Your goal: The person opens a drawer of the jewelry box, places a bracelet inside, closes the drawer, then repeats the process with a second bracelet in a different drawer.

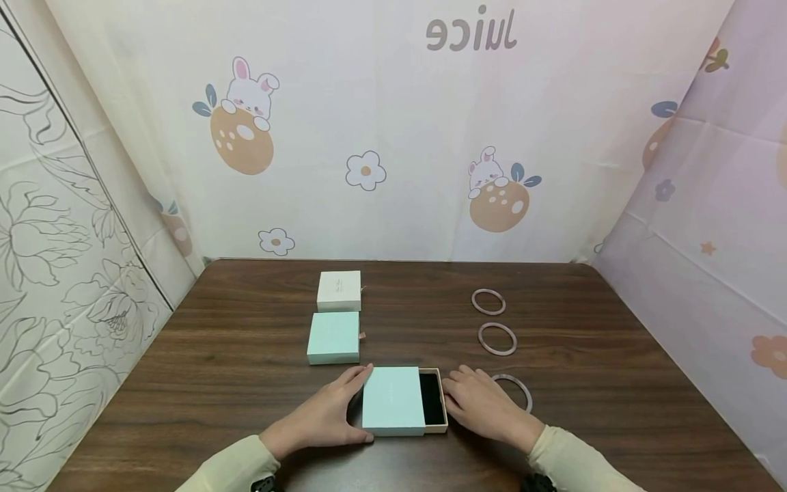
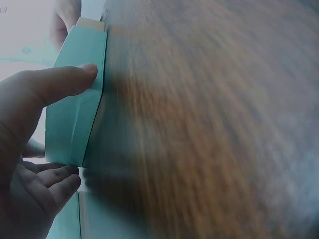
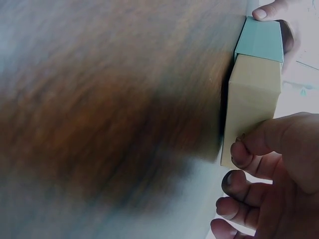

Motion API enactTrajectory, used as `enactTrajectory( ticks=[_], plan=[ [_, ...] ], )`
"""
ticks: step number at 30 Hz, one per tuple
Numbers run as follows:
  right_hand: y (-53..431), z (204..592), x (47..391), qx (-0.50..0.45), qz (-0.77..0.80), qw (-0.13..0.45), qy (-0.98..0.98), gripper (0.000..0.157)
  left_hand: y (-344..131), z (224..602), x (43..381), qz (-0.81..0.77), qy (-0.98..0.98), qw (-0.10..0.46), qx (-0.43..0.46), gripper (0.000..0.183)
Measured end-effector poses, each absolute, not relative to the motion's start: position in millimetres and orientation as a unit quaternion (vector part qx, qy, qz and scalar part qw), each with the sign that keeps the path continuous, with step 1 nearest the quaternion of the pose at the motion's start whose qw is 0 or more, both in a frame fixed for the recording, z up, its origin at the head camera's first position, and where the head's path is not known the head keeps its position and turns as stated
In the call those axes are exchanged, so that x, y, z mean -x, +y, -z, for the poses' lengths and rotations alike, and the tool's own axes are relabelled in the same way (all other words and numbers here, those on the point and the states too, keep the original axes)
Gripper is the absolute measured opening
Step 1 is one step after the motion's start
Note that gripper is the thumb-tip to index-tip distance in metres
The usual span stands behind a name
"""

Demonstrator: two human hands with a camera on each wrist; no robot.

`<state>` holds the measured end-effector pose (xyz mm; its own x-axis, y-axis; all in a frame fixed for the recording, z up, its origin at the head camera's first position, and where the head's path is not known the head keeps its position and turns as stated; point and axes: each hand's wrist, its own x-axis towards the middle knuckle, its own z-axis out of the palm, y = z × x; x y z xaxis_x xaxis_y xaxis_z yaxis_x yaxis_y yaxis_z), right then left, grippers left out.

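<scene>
A mint-green drawer box point(image 1: 393, 402) lies on the table with its beige inner drawer point(image 1: 436, 428) partly out to the right, showing a black lining point(image 1: 432, 398). My left hand point(image 1: 326, 417) grips the outer sleeve from the left, the thumb point(image 2: 82, 77) on its near side and the fingers at its left end and far side. At the drawer's end face is my right hand point(image 1: 482, 403), thumb and index finger curled together against it. Any pull tab between those fingertips is hidden. Close behind the right hand lies a pale bangle point(image 1: 521, 385), partly covered by it.
Behind the open box, a second mint box point(image 1: 334, 338) and a white box point(image 1: 339, 292) stand in a row, both closed, with small tabs on their right sides. Two more pale bangles, a middle bangle point(image 1: 497, 351) and a far bangle point(image 1: 488, 313), lie at the right.
</scene>
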<state>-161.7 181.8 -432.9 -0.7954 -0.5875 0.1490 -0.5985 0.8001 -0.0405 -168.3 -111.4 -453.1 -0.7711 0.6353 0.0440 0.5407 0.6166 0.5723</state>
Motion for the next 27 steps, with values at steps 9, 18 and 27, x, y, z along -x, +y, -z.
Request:
enactTrajectory(
  ticks=[9,18,27],
  plan=[
    [184.0,431.6,161.0,-0.308,-0.04,0.055,-0.949,0.011,-112.0,452.5,167.8,-0.29,0.895,0.076,-0.331,0.102],
    [185.8,431.7,161.2,-0.309,-0.035,0.061,-0.948,0.012,-111.8,453.4,168.2,-0.288,0.896,0.075,-0.33,0.102],
    [186.5,430.5,160.4,-0.309,-0.037,0.059,-0.949,0.013,-112.2,453.3,168.1,-0.292,0.894,0.078,-0.332,0.102]
  ],
)
